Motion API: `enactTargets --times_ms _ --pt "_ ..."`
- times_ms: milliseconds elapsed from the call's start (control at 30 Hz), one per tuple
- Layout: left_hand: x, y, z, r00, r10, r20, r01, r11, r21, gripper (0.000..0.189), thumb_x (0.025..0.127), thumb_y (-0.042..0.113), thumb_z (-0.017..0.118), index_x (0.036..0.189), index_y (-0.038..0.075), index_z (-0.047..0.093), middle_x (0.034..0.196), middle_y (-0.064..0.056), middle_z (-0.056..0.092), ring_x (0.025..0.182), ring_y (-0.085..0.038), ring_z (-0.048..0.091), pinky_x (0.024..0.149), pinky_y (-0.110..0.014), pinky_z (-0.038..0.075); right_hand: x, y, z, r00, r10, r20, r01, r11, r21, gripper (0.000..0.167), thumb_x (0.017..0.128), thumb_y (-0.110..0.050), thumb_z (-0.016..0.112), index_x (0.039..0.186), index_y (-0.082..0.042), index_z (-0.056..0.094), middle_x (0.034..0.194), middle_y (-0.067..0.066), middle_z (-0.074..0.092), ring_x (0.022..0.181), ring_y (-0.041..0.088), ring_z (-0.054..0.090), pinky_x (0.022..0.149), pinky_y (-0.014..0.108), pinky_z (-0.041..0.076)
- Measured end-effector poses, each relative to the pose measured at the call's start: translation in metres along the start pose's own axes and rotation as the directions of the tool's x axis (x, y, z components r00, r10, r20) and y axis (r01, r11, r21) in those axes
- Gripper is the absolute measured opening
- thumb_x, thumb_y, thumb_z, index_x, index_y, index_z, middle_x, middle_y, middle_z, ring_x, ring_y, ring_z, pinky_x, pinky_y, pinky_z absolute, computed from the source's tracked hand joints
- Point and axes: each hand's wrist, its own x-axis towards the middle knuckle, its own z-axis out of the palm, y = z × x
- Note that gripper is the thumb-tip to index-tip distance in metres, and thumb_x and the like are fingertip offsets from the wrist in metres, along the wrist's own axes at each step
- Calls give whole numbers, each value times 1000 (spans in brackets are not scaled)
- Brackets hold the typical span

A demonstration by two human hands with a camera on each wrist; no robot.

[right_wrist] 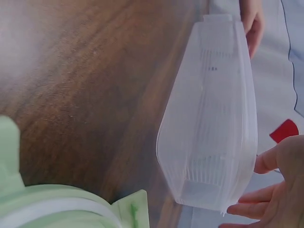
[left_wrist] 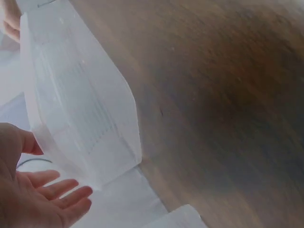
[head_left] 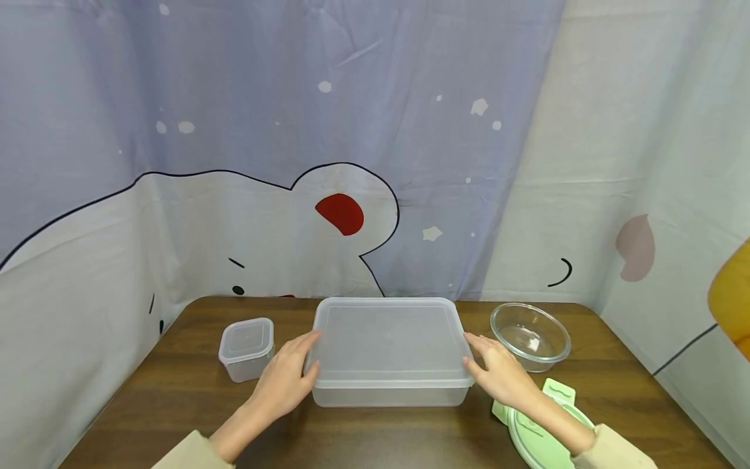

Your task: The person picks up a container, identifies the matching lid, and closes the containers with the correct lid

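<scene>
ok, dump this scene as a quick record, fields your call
surface: wooden tabletop
centre: large translucent lidded box
left_side: left hand at the box's left edge
right_side: right hand at the box's right edge
far_left: small lidded container
far_right: round glass bowl, no lid on
near_right: green lid, partly hidden by right forearm
backdrop: printed cloth

The head view is bright and clear, with a shiny spot in the glass bowl (head_left: 530,335). The 2 wrist views are hazy: the big box (left_wrist: 88,104) looks washed out in the left, and pale glare sits on the table (right_wrist: 90,95) in the right.
</scene>
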Motion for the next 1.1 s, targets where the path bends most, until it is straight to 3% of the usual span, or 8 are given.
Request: enactTargets --times_ms 133,233,333,633,900,1100 --pt "7 0 -1 996 -88 24 89 994 -70 47 87 8 61 132 -5 52 129 -21 59 115 -37 59 95 -52 49 9 8 0 1000 10 16 -11 997 80 48 95 -18 56 136 6 48 134 25 55 122 42 54 98 57 45" --pt "11 1 -1 988 -144 58 149 984 -99 47 87 7 60 132 -7 52 119 -20 62 93 -26 65 79 -41 54 13 13 1 999 19 37 -25 987 158 46 95 -16 55 135 8 48 128 25 60 113 39 61 91 51 52" --pt "13 1 -1 978 -183 97 194 974 -117 47 87 6 58 131 -9 52 109 -17 64 75 -14 58 65 -30 49 15 17 2 998 35 60 -47 972 229 45 95 -12 56 132 11 49 123 26 62 106 38 65 86 46 55" --pt "13 0 -7 970 -220 100 230 968 -105 44 87 3 53 128 -13 53 95 -13 62 77 -17 53 67 -30 45 22 11 5 989 102 109 -139 896 422 46 89 -5 60 130 13 50 123 28 62 91 26 70 57 29 58" --pt "14 -5 -13 966 -238 98 247 964 -97 44 89 4 54 128 -15 51 92 -13 59 80 -21 51 69 -34 44 32 8 9 992 67 105 -105 907 408 45 88 -4 60 129 13 52 118 27 64 64 12 65 54 36 57" --pt "13 -7 -17 965 -249 85 255 964 -79 42 89 3 55 127 -16 51 92 -16 61 76 -22 52 64 -34 45 38 2 11 992 68 106 -106 903 416 45 89 -3 61 129 13 51 113 27 66 67 14 67 56 36 58"
